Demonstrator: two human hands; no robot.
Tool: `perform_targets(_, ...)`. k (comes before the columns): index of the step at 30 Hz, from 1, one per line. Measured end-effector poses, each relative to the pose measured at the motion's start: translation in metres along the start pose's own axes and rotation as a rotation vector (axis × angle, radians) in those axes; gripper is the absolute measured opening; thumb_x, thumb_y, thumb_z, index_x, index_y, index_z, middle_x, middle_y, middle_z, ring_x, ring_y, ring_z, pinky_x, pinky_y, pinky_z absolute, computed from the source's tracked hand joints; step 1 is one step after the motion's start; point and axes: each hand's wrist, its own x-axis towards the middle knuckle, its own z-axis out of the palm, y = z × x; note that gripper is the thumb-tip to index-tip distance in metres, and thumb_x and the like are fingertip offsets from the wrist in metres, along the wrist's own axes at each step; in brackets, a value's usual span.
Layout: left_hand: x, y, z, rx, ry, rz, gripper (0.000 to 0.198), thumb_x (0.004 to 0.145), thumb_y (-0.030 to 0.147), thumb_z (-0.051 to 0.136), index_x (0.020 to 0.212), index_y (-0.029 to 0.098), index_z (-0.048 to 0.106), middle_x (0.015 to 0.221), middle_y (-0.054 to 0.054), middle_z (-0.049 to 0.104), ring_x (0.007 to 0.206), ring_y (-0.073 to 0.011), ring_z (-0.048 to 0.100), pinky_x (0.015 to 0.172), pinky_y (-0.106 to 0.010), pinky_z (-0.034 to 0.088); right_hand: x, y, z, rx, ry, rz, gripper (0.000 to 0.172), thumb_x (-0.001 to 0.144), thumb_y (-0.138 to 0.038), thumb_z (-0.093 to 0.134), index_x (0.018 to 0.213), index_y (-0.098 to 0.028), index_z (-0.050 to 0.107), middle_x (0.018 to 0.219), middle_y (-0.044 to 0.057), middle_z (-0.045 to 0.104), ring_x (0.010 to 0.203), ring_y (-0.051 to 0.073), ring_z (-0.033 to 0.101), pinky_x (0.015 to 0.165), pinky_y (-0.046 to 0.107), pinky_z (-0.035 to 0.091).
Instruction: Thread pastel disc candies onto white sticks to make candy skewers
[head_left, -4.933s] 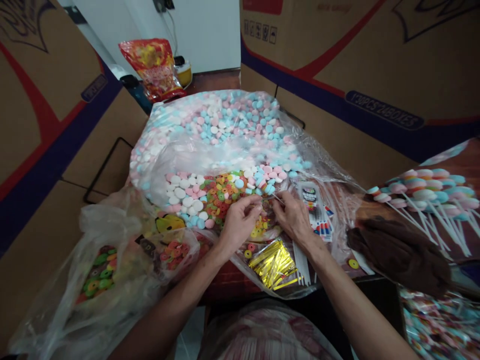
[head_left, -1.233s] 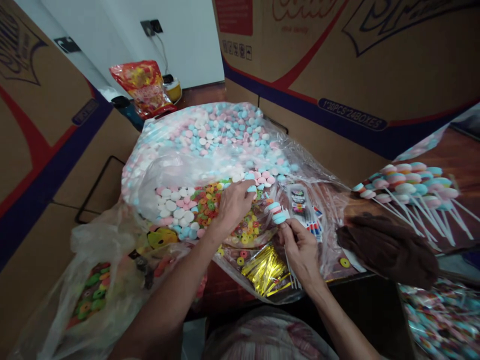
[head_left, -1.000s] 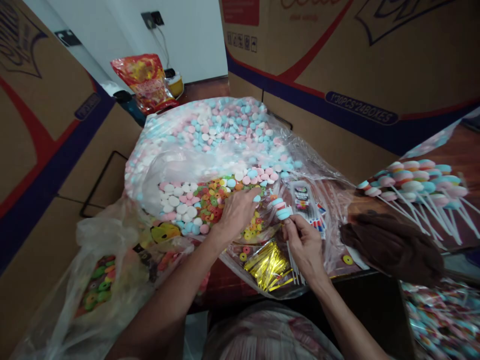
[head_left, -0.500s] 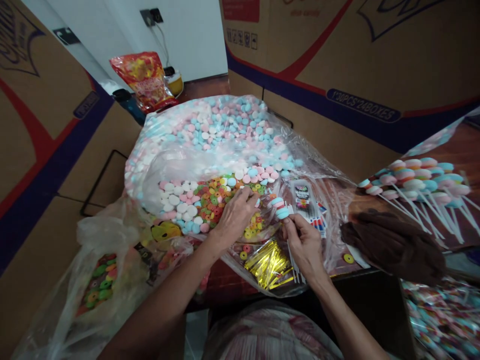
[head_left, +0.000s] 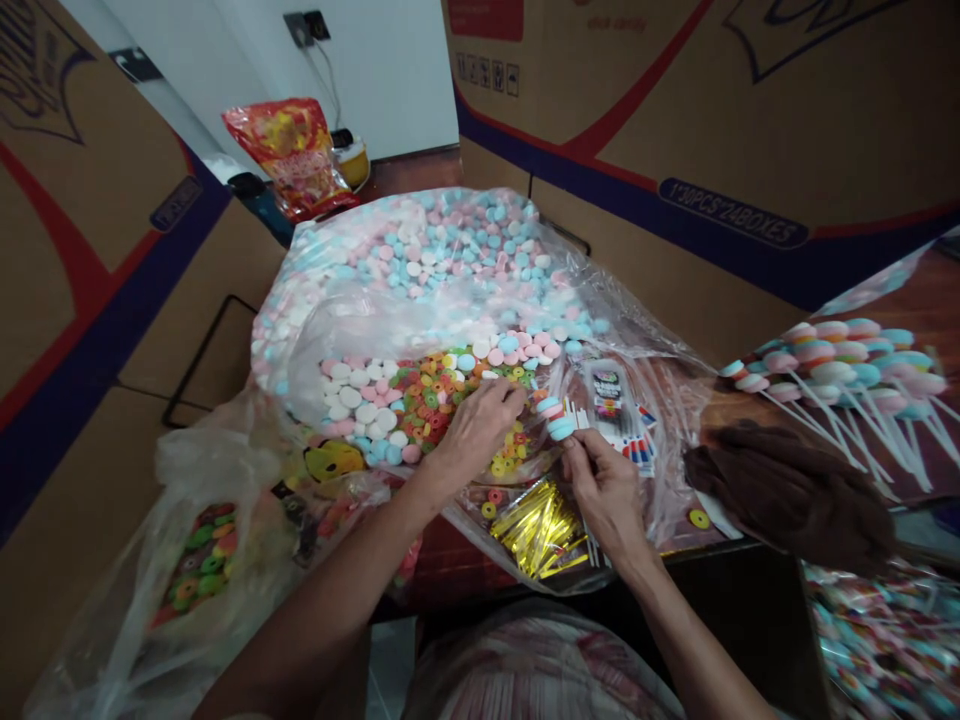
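My right hand (head_left: 606,482) pinches a marshmallow skewer (head_left: 556,420) just under its lowest blue piece. Blue and pink-white candies are stacked on it, tilted to the upper left. My left hand (head_left: 484,420) hovers over the gummy rings (head_left: 431,400), fingertips drawn together close to the skewer's top. Whatever those fingers hold is hidden. Loose marshmallows (head_left: 360,390) lie left of the rings, and a big clear bag of marshmallows (head_left: 450,240) rises behind. Gold twist ties (head_left: 538,530) lie below my hands, with white sticks (head_left: 592,540) beside them.
Finished marshmallow skewers (head_left: 855,365) are piled at the right, behind a dark brown cloth (head_left: 787,490). Large cardboard boxes (head_left: 675,130) wall in the back and left. A red snack packet (head_left: 292,155) stands at the back left. A clear plastic container (head_left: 607,395) lies right of the skewer.
My left fingertips have closed up, and the pale piece seen by them before no longer shows. My right hand still holds the skewer, nearly in place. The view has shifted slightly.
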Motion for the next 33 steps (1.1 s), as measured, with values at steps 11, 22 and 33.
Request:
perform_targets(11, -0.003, 0.001, 0.018, -0.167, 0.235, -0.044, 0.021, 0.095, 0.011, 0.045, 0.104, 0.017, 0.062, 0.104, -0.007, 0.059, 0.093, -0.0175, 0.060, 0.081, -0.029, 0.052, 0.000, 0.000, 0.000, -0.033, 0.008, -0.026, 0.029, 0.095, -0.034, 0.047, 0.070, -0.020, 0.050, 0.056, -0.007, 0.040, 0.050, 0.010, 0.038, 0.052, 0.023, 0.030)
perform_targets(22, 0.002, -0.004, 0.015, -0.241, 0.069, 0.007, 0.021, 0.093, 0.010, 0.046, 0.104, 0.016, 0.063, 0.104, -0.008, 0.059, 0.098, -0.0194, 0.057, 0.086, -0.031, 0.052, 0.000, 0.003, 0.001, -0.049, 0.007, -0.027, 0.029, 0.096, -0.035, 0.045, 0.071, -0.021, 0.051, 0.056, -0.006, 0.041, 0.050, 0.010, 0.038, 0.053, 0.024, 0.030)
perform_targets(33, 0.005, -0.002, 0.003, -0.501, 0.168, -0.233, 0.024, 0.094, 0.017, 0.049, 0.112, 0.017, 0.065, 0.104, -0.008, 0.064, 0.078, -0.0144, 0.066, 0.073, -0.027, 0.054, -0.001, -0.001, 0.000, -0.004, -0.003, -0.019, 0.029, 0.096, -0.034, 0.046, 0.070, -0.021, 0.049, 0.057, -0.006, 0.042, 0.052, 0.010, 0.039, 0.053, 0.023, 0.031)
